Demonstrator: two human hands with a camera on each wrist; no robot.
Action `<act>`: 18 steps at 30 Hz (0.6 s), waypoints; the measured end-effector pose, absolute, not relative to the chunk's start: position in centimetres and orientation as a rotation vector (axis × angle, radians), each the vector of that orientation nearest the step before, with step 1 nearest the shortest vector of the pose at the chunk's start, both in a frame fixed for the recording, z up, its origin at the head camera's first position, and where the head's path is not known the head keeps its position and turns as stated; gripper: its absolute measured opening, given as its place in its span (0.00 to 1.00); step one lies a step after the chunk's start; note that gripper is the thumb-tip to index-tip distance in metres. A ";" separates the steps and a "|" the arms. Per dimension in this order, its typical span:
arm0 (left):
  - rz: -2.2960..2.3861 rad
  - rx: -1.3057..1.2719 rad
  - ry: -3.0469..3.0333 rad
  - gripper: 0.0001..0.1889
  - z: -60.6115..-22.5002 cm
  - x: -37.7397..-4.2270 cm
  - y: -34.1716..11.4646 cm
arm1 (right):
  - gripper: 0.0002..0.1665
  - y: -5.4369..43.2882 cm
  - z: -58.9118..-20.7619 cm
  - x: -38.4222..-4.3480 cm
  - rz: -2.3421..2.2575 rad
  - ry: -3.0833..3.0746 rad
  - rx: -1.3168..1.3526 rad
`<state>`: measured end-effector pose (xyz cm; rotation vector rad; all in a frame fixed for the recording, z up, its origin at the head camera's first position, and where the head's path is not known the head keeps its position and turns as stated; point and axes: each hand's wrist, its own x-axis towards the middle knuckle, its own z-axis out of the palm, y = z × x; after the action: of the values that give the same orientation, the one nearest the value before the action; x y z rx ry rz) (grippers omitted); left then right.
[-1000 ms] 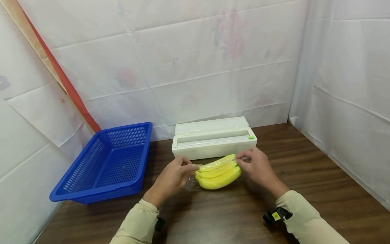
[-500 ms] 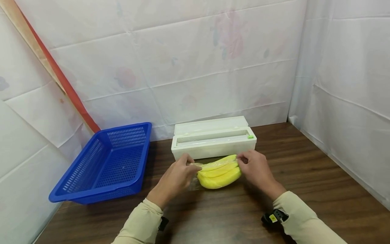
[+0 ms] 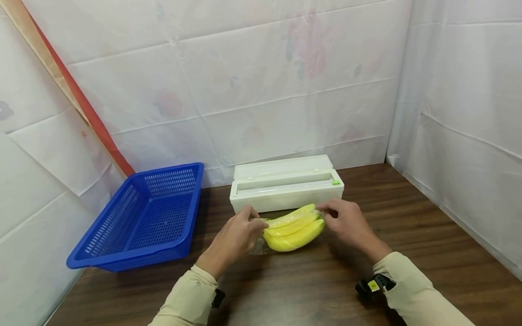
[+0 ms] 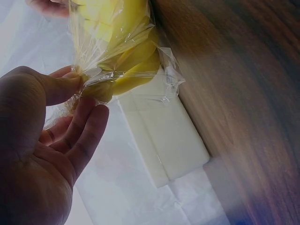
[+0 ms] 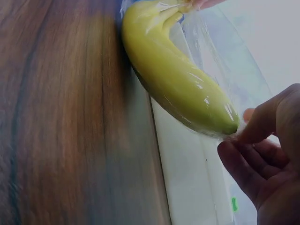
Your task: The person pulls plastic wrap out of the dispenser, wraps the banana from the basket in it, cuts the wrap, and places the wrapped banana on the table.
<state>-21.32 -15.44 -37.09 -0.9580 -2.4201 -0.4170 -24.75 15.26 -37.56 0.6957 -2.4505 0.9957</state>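
A bunch of yellow bananas (image 3: pixel 292 233) lies wrapped in clear plastic wrap (image 4: pixel 172 75), in front of the white box. At the stem end, my left hand (image 3: pixel 232 240) pinches the gathered wrap between thumb and fingers. My right hand (image 3: pixel 350 225) is at the tip end; in the right wrist view its thumb and fingers pinch the film just past a greenish banana tip (image 5: pixel 229 127). Creases in the film run toward the stems in the left wrist view. The far side of the bunch is hidden.
Behind the bananas stands a white plastic-wrap dispenser box (image 3: pixel 285 199) with its lid raised and a green slider (image 3: pixel 336 183) at its right end. A blue plastic basket (image 3: pixel 185 246) is on the left of the wooden table (image 3: pixel 302 290). White sheeting (image 3: pixel 261 90) hangs behind.
My right hand has shifted slightly right at the tip end of the bananas. My left hand has moved a little right and keeps its pinch at the stem end. Basket and box are unmoved.
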 end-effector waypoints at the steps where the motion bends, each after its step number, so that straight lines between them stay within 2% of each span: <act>1: -0.416 -0.960 -2.419 0.12 -37.1 -21.3 -15.5 | 0.13 15.3 -37.6 -24.8 1.011 -2.447 0.699; 7: -0.404 -0.973 -2.408 0.12 -37.2 -21.3 -15.5 | 0.09 15.4 -37.9 -25.0 1.042 -2.489 0.738; 15: -0.413 -0.990 -2.381 0.12 -37.1 -21.3 -15.3 | 0.26 15.9 -37.7 -25.8 0.778 -2.470 0.988; 18: -0.415 -0.999 -2.366 0.12 -37.0 -21.5 -15.1 | 0.29 16.1 -37.6 -25.9 0.702 -2.457 1.119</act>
<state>-21.47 -15.13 -36.96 -0.9991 -2.3658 -0.4151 -25.94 16.06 -37.62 1.1193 -2.4567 0.7023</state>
